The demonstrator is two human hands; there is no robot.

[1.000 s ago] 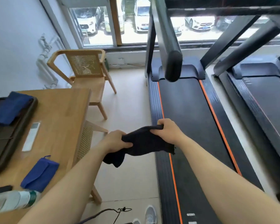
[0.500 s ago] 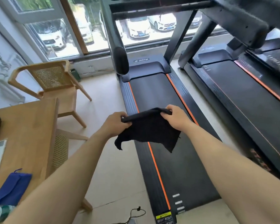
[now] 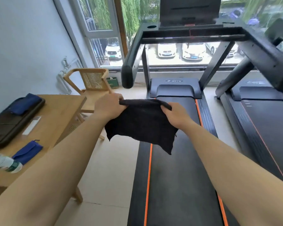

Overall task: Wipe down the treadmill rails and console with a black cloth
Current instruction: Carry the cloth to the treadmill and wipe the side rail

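Note:
A black cloth [image 3: 142, 124] hangs spread out between my two hands, above the rear part of the treadmill belt [image 3: 175, 168]. My left hand [image 3: 109, 106] grips its upper left corner and my right hand [image 3: 175, 114] grips its upper right corner. The treadmill's left rail [image 3: 129, 62] slopes down toward me, ending just above my left hand. The right rail [image 3: 266, 59] runs along the right side. The console [image 3: 189, 12] and crossbar [image 3: 191, 34] stand at the top, beyond the cloth.
A wooden table [image 3: 59, 121] on the left carries a black tray [image 3: 15, 121], a white remote [image 3: 31, 125], a blue pouch [image 3: 28, 151] and a plastic bottle [image 3: 5, 163]. A wooden chair [image 3: 90, 85] stands behind it. A second treadmill [image 3: 266, 121] lies at right.
My head has tilted up, bringing the console and both rails into view. The cloth has been stretched out flat between my hands and raised a little.

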